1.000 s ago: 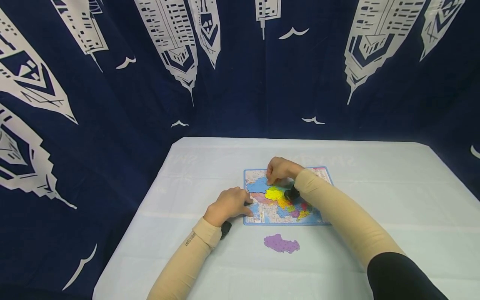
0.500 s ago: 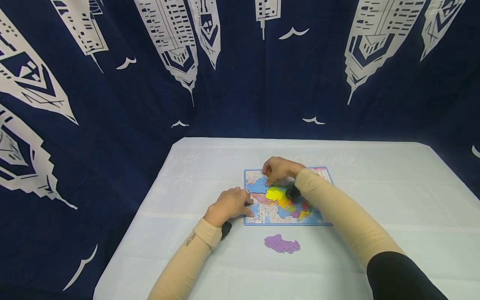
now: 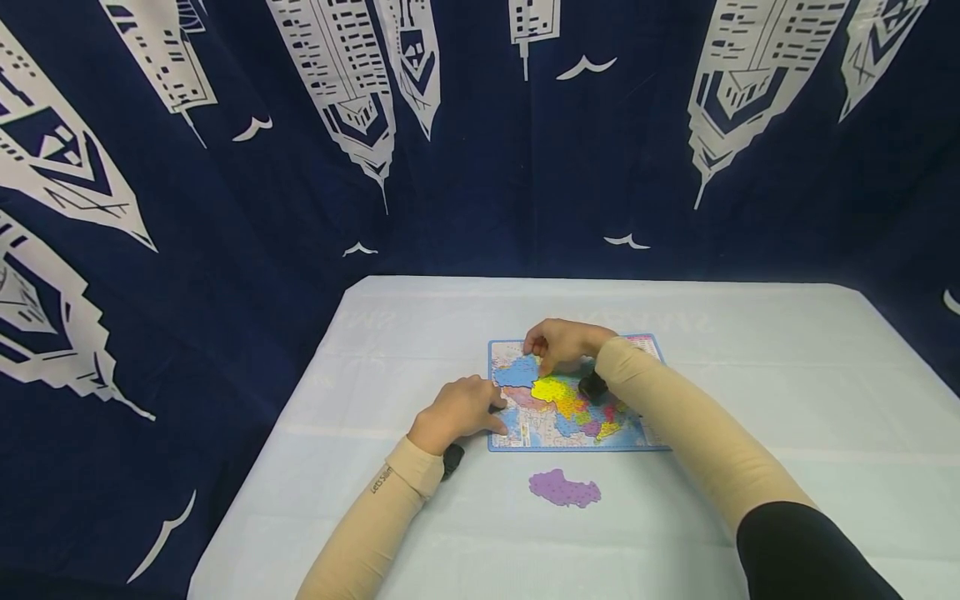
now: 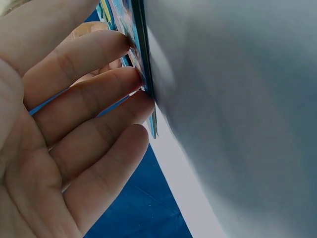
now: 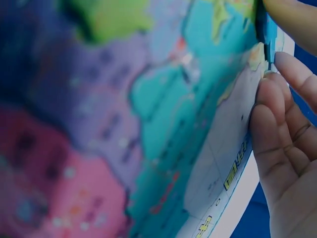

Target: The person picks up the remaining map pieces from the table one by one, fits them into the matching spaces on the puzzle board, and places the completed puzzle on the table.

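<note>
A map puzzle board with a blue rim lies on the table. Its upper left bears a blue map piece, beside a yellow piece. My right hand reaches over the board, thumb and curled fingers pinching the blue piece at its right side; in the right wrist view a blue edge shows between thumb and index finger. My left hand rests at the board's left edge; in the left wrist view its nearly straight fingers touch that edge. A loose purple map piece lies in front of the board.
The white-covered table extends around the board. Behind it hangs a dark blue curtain printed with pale buildings and birds. My right sleeve crosses the board's right part and hides some of it.
My right hand shifts slightly, its thumb moving right along the blue piece and uncovering more of it. The left hand and the purple piece stay in place.
</note>
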Motion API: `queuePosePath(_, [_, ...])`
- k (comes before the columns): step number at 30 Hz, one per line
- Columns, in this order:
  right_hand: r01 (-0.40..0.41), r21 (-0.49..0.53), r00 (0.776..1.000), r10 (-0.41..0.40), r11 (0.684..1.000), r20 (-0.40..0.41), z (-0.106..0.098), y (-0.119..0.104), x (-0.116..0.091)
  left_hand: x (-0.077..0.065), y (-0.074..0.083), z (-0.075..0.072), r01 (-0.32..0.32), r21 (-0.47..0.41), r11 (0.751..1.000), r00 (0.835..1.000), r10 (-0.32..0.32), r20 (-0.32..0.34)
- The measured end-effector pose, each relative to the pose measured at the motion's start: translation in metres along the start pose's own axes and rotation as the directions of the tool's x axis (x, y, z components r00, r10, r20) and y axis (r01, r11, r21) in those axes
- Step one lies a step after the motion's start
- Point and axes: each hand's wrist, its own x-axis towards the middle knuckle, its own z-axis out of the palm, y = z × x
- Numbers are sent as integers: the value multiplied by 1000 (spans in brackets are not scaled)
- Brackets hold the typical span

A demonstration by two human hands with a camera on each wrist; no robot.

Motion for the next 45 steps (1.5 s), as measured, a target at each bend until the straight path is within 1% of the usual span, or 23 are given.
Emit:
queuePosePath(11, [20, -51, 999, -19, 999, 27, -4, 1, 1, 1, 0, 1, 6, -28, 1000, 1000, -6, -3])
queuePosePath(23, [22, -82, 999, -20, 996, 33, -4, 2, 1, 0, -1, 2, -3, -25, 1000, 1000, 2, -5])
queuePosePath(26, [26, -74, 999, -24, 997, 41, -4, 2, 0, 0, -1, 2, -1, -27, 1000, 1000, 1, -2])
queuePosePath(31, [46, -27, 997, -44, 999, 55, -6, 3, -2, 1, -1, 1, -6, -26, 1000, 1000, 6, -6])
queuePosePath(35, [63, -20, 996, -62, 998, 59, -6, 5, -4, 1, -1, 1, -7, -28, 1000, 1000, 7, -8])
queuePosePath(40, [10, -23, 999, -9, 1000, 39, -6, 4, -4, 1, 0, 2, -5, -32, 999, 1000, 5, -10])
queuePosePath(45, [4, -51, 1000, -3, 999, 25, -6, 3, -3, 2, -1, 1, 1, -30, 1000, 1000, -1, -2])
